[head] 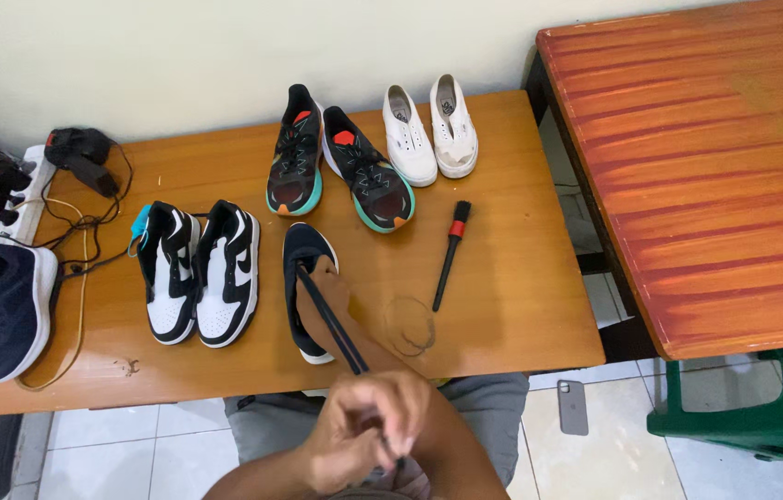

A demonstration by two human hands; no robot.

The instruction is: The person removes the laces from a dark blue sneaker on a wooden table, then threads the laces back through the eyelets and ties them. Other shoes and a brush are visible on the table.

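A navy shoe [303, 278] with a white sole lies on the wooden table [502, 306] right in front of me. My right hand [334, 301] is pushed into its opening, so only the wrist and forearm show and the fingers are hidden. My left hand [363, 435] is close to my body and below the table edge. It pinches a long dark lace [331, 324] that runs taut from the shoe's opening down to my fingers.
A black-and-white sneaker pair [199, 270], a black pair with teal soles [336, 167], a white pair [430, 130] and a black brush with a red band [451, 250] lie on the table. A second navy shoe [7, 310], a power strip [25, 199] and cables sit left. To the right are an orange-red table [715, 167], a green stool [762, 407] and a phone [573, 407] on the floor.
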